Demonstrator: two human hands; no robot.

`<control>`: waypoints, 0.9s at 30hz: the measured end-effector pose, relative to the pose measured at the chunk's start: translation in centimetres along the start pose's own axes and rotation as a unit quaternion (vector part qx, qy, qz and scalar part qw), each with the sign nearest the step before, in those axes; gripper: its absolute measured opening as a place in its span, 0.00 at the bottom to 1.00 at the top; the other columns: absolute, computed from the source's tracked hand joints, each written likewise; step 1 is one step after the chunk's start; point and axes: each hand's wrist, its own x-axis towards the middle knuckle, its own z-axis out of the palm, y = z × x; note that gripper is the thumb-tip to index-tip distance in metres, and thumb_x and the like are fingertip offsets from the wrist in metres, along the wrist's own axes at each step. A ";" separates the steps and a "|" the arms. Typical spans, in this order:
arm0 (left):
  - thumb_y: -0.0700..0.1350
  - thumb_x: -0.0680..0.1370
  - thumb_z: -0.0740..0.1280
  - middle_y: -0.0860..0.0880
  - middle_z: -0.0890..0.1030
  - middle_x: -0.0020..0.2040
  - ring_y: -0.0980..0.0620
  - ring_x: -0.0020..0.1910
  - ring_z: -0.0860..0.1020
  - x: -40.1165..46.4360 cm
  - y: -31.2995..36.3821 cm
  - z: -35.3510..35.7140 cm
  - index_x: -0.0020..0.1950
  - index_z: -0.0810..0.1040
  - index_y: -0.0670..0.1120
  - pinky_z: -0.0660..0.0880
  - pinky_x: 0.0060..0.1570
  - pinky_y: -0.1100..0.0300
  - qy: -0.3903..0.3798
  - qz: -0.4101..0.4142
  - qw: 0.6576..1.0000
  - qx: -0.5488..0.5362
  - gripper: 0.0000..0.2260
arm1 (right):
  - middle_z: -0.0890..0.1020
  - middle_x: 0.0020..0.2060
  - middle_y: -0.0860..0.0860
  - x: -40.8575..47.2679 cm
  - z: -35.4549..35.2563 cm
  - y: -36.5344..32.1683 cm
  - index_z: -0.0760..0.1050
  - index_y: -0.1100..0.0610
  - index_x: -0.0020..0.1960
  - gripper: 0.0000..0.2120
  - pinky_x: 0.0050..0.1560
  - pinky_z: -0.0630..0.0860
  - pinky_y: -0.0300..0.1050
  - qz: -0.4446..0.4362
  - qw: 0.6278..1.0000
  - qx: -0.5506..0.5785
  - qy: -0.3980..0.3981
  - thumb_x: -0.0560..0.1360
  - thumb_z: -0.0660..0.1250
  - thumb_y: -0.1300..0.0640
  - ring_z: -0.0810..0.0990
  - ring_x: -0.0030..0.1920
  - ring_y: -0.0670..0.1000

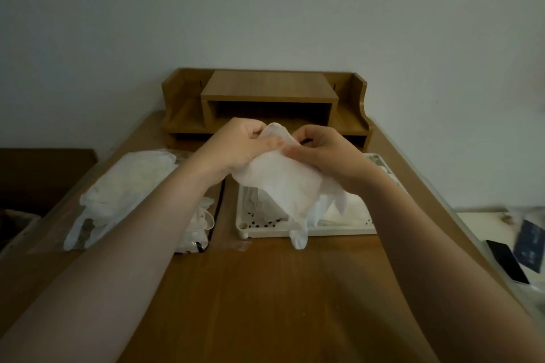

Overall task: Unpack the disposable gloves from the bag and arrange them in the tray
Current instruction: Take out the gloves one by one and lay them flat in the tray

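The bench [265, 289] is wood with a smooth, faintly shiny brown finish and visible grain. The shelf unit [265, 97] at its far end looks like matt wood laminate. The tray [309, 231] is white moulded plastic with a perforated floor. The glove [283, 183] is thin, translucent white film, softly crinkled. The bag [118, 191] is clear, wrinkled plastic.

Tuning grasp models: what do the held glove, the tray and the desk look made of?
Glove: thin translucent whitish plastic film, matte and crinkled; hangs limp from both hands.
Tray: white rigid plastic, probably moulded; perforated grid floor, rounded corner post.
Desk: brown wood-grain surface with a slight sheen, likely laminate; solid wood can't be ruled out.
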 end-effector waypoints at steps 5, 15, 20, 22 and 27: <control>0.48 0.78 0.64 0.51 0.82 0.44 0.52 0.45 0.81 1.7 -1.0 0.7 0.51 0.80 0.46 0.77 0.46 0.59 -0.046 -0.010 0.984 -0.173 0.08 | 0.81 0.45 0.59 -0.2 -5.2 3.8 0.79 0.63 0.49 0.15 0.53 0.78 0.52 0.067 0.989 0.058 -0.119 0.69 0.71 0.52 0.81 0.47 0.58; 0.42 0.75 0.70 0.50 0.80 0.47 0.49 0.50 0.79 7.5 1.4 3.2 0.42 0.74 0.51 0.75 0.54 0.54 -0.004 0.080 0.995 -0.063 0.06 | 0.78 0.39 0.46 1.1 -10.7 5.6 0.76 0.56 0.43 0.02 0.43 0.75 0.40 -0.089 0.931 -0.005 0.354 0.75 0.68 0.59 0.76 0.40 0.44; 0.41 0.77 0.66 0.57 0.72 0.43 0.57 0.43 0.71 6.7 -1.7 4.2 0.42 0.71 0.55 0.67 0.45 0.60 -0.081 0.215 0.945 0.233 0.10 | 0.76 0.39 0.41 -1.2 -9.3 5.6 0.72 0.47 0.42 0.08 0.45 0.73 0.37 -0.092 0.956 -0.274 0.050 0.74 0.70 0.58 0.75 0.41 0.40; 0.38 0.78 0.62 0.57 0.70 0.44 0.56 0.46 0.68 5.9 -3.5 4.7 0.44 0.69 0.56 0.64 0.50 0.60 -0.126 0.231 0.902 0.342 0.11 | 0.75 0.45 0.41 -1.7 -7.3 6.9 0.71 0.44 0.41 0.10 0.56 0.74 0.41 -0.038 0.930 -0.360 -0.071 0.74 0.69 0.57 0.75 0.47 0.42; 0.36 0.79 0.57 0.58 0.70 0.47 0.53 0.53 0.65 4.0 -5.2 4.9 0.59 0.72 0.59 0.65 0.57 0.53 -0.194 0.200 0.842 0.462 0.18 | 0.69 0.64 0.41 -3.0 -4.5 9.7 0.76 0.52 0.45 0.09 0.67 0.63 0.42 0.027 0.915 -0.359 -0.182 0.75 0.66 0.47 0.68 0.62 0.44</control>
